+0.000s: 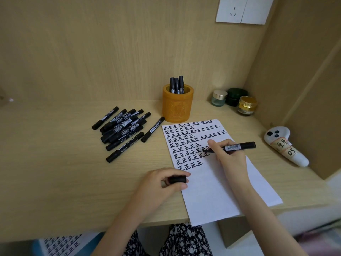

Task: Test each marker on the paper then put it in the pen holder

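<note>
My right hand grips an uncapped black marker with its tip on the white paper, among rows of black written characters. My left hand holds the marker's black cap at the paper's left edge. An orange pen holder stands behind the paper with three black markers upright in it. A pile of several capped black markers lies on the desk to the left of the holder.
Three small jars stand in the back right corner. A white controller with a handwritten label lies by the right wall. The wooden desk ends at a front edge, with the paper overhanging it. Another written sheet lies below.
</note>
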`<state>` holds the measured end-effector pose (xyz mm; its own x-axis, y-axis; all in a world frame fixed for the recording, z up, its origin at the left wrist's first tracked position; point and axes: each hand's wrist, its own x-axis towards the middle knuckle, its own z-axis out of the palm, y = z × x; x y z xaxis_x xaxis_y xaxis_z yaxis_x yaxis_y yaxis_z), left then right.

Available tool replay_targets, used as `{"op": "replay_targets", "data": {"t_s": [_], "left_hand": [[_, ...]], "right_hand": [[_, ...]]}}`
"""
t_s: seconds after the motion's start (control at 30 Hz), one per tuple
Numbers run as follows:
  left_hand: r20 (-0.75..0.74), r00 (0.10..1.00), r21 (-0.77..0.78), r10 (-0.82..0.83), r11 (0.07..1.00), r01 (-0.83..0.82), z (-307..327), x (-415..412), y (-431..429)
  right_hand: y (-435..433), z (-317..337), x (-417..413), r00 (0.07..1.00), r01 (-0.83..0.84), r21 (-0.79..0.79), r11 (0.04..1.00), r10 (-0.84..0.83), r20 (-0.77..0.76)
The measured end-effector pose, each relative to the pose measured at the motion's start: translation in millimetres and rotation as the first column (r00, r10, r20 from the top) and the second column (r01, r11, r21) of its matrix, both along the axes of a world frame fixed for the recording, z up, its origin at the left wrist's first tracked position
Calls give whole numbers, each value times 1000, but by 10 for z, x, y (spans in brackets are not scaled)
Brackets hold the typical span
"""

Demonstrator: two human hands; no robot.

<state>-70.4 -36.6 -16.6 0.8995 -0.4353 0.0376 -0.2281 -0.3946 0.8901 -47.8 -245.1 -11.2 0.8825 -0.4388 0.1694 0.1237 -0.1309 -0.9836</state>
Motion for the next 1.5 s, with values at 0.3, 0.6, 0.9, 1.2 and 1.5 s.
{"op": "replay_targets", "data": {"t_s": [0.3,0.6,0.9,1.2,1.5], "left_hand": [[-76,990,-196,122,971,-135,59,26,-6],[-110,982,-230,155,957,-177,61,27,-15],[-86,981,-289,174,938,-192,66,-6,-2],[-87,982,-361,166,914,-187,108,-16,9],[0,984,-271,178,947,-171,287,64,33]], "right_hand": [[225,192,-191,985,-174,217,961,174,16],[458,126,-267,981,-194,189,963,187,55],[651,32,-219,979,-202,131,971,197,55],[703,-10,-138,979,-193,79,978,187,82],[479,246,-73,993,-109,110,988,112,-29]]}}
